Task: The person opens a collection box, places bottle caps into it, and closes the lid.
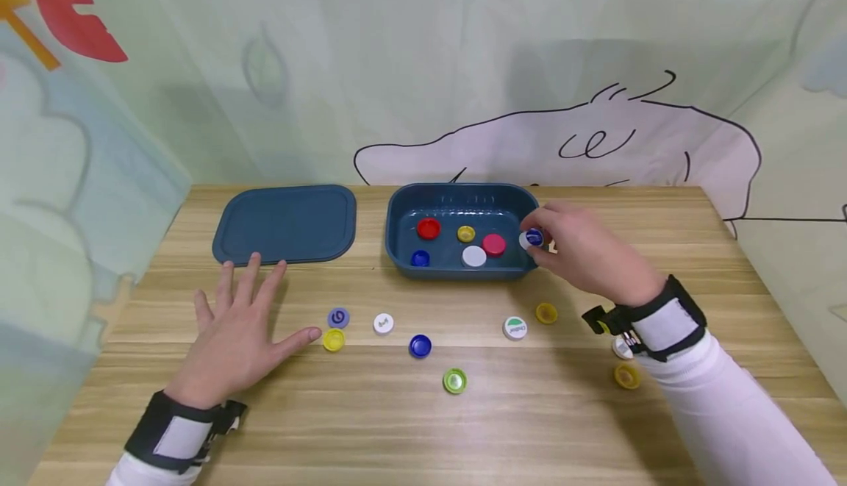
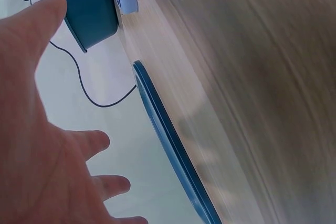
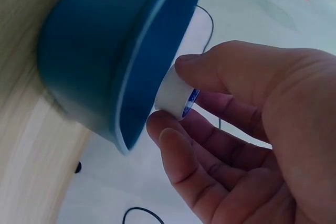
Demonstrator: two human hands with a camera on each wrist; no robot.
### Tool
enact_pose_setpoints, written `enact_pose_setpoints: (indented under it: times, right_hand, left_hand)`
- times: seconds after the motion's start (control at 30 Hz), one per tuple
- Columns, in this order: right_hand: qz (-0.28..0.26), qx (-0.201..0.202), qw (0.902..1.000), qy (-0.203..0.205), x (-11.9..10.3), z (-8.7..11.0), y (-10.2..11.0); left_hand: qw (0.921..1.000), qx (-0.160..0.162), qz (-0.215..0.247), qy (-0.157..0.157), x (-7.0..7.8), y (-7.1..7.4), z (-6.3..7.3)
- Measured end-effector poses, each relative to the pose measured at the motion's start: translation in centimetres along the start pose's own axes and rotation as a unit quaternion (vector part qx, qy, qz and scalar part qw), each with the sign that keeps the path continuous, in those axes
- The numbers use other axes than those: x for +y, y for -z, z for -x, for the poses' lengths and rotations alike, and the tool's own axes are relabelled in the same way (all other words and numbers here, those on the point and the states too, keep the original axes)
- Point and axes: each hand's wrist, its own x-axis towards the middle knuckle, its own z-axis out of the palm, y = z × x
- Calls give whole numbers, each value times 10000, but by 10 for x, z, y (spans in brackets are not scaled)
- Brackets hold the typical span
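Observation:
My right hand (image 1: 592, 251) pinches a white bottle cap with a blue top (image 3: 178, 94) between thumb and fingers, at the right end of the dark blue container (image 1: 463, 273). Inside that container lie a red cap (image 1: 429, 228), a small yellow cap (image 1: 466, 234), a pinkish-red cap (image 1: 493, 244), a white cap (image 1: 473, 256) and a blue cap (image 1: 420, 258). My left hand (image 1: 238, 335) is spread with straight fingers and holds nothing. Its fingertips are close to the near edge of the flat blue lid (image 1: 284, 225), and its thumb points at a yellow cap (image 1: 334, 340).
On the wooden table (image 1: 370, 427) lie a purple cap (image 1: 338, 317), a small white cap (image 1: 383, 323), a blue cap (image 1: 420, 346), a green cap (image 1: 454, 381), a white-and-green cap (image 1: 515, 328) and several others near the right forearm. A printed cloth (image 1: 423, 67) hangs behind the table.

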Motion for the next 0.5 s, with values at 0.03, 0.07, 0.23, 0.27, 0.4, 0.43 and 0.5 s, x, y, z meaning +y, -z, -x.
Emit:
enact_pose_setpoints:
  times: [0.03,0.07,0.23,0.27,0.4,0.43,0.5]
  right_hand:
    - [0,-39,10000,-30,-1,-1,-3]
    - [-12,-73,10000,-63,-2,-2,-5]
    - [-137,-212,9996,-100,-1,-3,-8]
    - [-158,-210,9996,-107,0,-3,-7]
    - [-175,-104,9996,-174,2,0,-5]
    - [-167,-46,9997,-187,3,2,-4]
    - [-137,96,9997,-177,6,6,-2]
  left_hand:
    - [10000,0,0,-4,0,0,0]
    - [10000,6,-2,-11,0,0,0]
    - [10000,58,-40,-46,1,0,-1]
    - [10000,65,-48,-47,1,0,-1]
    - [10000,63,-58,-40,2,1,-1]
    - [10000,62,-60,-38,2,1,-1]
    - [10000,61,-63,-42,3,2,-2]
